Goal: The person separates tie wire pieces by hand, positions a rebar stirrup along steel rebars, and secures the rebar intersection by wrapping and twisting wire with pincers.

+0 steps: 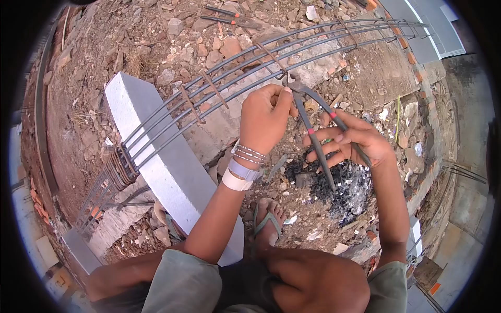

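A long rebar cage (297, 50) of dark bars with rusty square stirrups (213, 89) runs diagonally across the view. My left hand (265, 117) is pinched closed just below the cage, beside the pincers' jaws; whatever lies between its fingertips is too small to make out. My right hand (355, 141) grips a pair of pincers (313, 122) with red bands on their dark handles. The handles are spread apart, with my fingers between and around them. The pincers' head touches or nearly touches the lower bar by a stirrup; I cannot tell which.
A pale rectangular beam (156, 151) lies under the cage's near end, left of my legs. Stacked stirrups (120, 168) hang on the bars beyond it. Black and white ash (344, 190) lies below my right hand. Rubble covers the ground, with dark rods (229, 20) at the top.
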Action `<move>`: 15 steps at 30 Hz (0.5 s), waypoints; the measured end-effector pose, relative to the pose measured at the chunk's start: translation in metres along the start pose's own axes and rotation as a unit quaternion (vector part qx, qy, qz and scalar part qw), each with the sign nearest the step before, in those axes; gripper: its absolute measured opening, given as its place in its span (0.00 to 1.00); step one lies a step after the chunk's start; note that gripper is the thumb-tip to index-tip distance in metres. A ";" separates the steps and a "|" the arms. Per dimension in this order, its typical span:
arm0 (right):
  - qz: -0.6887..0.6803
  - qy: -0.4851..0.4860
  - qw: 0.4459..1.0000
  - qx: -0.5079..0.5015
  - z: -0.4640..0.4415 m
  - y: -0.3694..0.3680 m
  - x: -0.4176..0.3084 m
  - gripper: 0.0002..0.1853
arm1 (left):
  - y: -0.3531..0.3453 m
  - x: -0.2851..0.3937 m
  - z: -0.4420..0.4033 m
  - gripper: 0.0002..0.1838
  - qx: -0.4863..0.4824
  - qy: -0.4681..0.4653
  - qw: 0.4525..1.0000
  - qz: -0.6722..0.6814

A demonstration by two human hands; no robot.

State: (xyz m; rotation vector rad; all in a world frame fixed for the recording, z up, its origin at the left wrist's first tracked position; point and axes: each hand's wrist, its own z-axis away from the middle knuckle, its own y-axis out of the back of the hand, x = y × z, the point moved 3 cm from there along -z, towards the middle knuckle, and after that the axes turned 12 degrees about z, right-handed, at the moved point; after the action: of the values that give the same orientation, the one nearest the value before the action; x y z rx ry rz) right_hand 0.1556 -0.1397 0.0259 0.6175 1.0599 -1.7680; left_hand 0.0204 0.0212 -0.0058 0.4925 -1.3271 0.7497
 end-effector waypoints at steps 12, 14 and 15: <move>-0.092 -0.019 0.996 0.001 -0.009 -0.001 -0.005 0.25 | 0.010 0.002 -0.001 0.17 -0.014 -0.018 1.000 -0.005; -0.095 -0.013 0.995 -0.012 -0.013 -0.002 -0.004 0.25 | 0.010 -0.002 0.000 0.17 -0.015 -0.027 1.000 -0.004; -0.097 -0.011 0.995 -0.017 -0.014 -0.002 -0.003 0.25 | 0.010 0.001 0.000 0.17 -0.013 -0.024 1.000 -0.011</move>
State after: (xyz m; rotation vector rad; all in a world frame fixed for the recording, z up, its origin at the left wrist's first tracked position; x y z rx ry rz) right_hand 0.1541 -0.1257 0.0223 0.4875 1.1640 -1.9146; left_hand 0.0129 0.0280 -0.0059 0.5059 -1.3727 0.7054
